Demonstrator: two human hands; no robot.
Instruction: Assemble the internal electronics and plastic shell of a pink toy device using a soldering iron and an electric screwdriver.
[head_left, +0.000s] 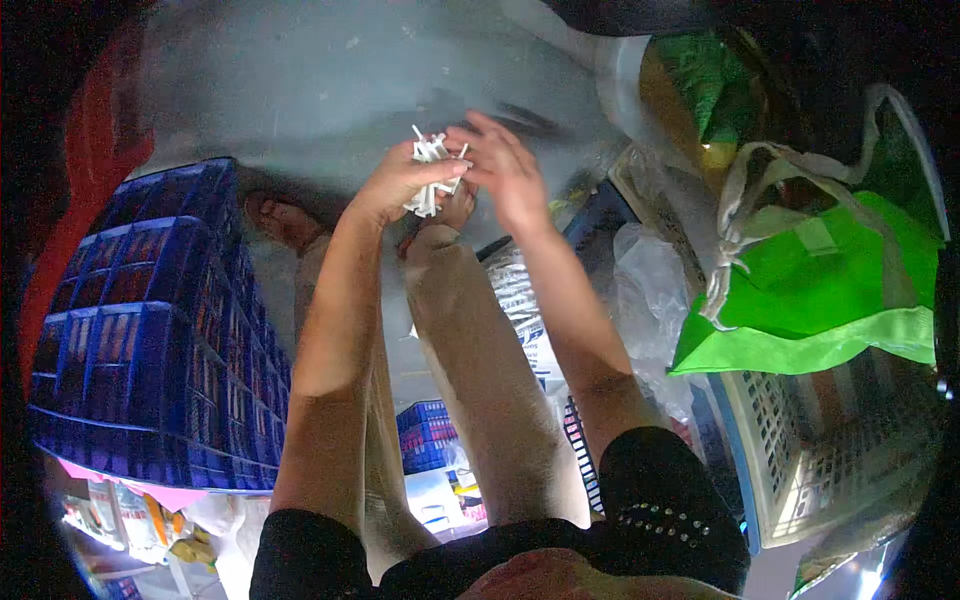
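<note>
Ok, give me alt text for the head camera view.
A person's left hand holds a bunch of thin white pieces, with the right hand, slightly blurred, close beside it. Below are the person's legs; blue crates stand to the left, and a bright green bag is to the right.

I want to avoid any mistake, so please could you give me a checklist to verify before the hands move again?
1. Left hand grips the white pieces: ok.
2. Right hand is close to the pieces: ok.
3. Right hand has hold of a piece: cannot tell, its fingers are blurred.
4. White pieces all point one way: not ok, they stick out at various angles.
5. Green bag at right is clear of both hands: ok.
</note>
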